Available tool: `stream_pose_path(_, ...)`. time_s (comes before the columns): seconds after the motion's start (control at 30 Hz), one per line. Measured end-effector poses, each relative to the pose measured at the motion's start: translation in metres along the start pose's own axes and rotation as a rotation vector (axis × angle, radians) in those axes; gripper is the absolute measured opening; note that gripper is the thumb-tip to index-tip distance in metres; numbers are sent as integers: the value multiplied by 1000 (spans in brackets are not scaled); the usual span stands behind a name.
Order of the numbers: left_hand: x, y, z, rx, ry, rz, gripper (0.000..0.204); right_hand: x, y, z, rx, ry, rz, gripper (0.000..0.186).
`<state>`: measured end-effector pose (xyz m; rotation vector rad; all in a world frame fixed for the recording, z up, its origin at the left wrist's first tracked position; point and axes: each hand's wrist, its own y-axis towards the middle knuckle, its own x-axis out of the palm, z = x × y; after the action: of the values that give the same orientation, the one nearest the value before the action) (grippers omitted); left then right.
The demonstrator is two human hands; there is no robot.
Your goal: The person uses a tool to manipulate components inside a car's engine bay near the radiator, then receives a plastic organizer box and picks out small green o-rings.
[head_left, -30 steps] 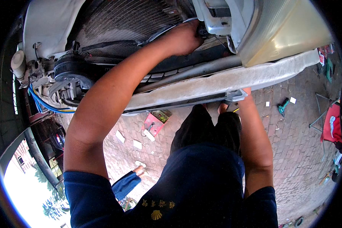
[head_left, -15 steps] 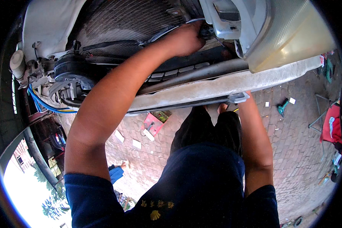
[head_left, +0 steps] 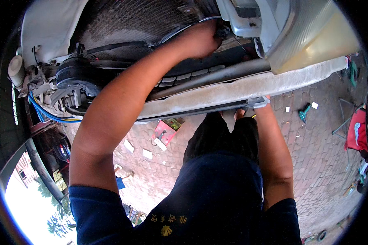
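Observation:
My left hand [head_left: 205, 39] reaches into the front of a car beside a mesh radiator [head_left: 122, 22], fingers curled at a small dark part near a metal bracket [head_left: 245, 26]; what they hold is hidden. The yellowed headlamp housing [head_left: 310, 36] hangs to its right, with a pale bumper beam [head_left: 216, 93] below. My right hand [head_left: 264, 102] is under that beam at a metal plate [head_left: 254, 102], its fingers hidden. A black round component [head_left: 75, 73] and blue and yellow lines [head_left: 43, 110] sit at the left.
On the brick pavement [head_left: 315, 163] lie a red box [head_left: 161, 126], white cards [head_left: 147, 154] and a green power drill [head_left: 304, 113]. A red folding chair [head_left: 355, 130] stands at right. Part of another person [head_left: 120, 181] shows at lower left, behind my arm.
The other person at lower left has moved largely out of sight behind my body and arm. My left hand stays in nearly the same spot, shifting slightly; my right arm has barely moved.

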<state>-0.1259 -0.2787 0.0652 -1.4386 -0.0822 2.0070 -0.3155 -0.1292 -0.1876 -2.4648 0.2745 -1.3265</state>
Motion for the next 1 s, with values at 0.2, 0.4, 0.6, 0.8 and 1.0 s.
stream_pose_path(0.2, 4, 2, -8, -47, 11, 27, 55, 21, -9, -8, 24, 144, 38, 30)
stream_pose_path(0.4, 3, 1, -5, -13, -16, 34, 56, 35, -5, -15, 61, 50, 126, 63)
stream_pose_path(0.6, 13, 9, -19, 46, -3, 60, 52, 26, -6, -21, -64, -339, -24, 59)
stream_pose_path(0.8, 27, 17, -42, 295, 259, 179, 32, 27, -3, -36, -196, -708, -144, 56)
stream_pose_path(1.0, 16, 10, -19, 84, 98, 133, 40, 35, -2, -62, -145, -742, -164, 53)
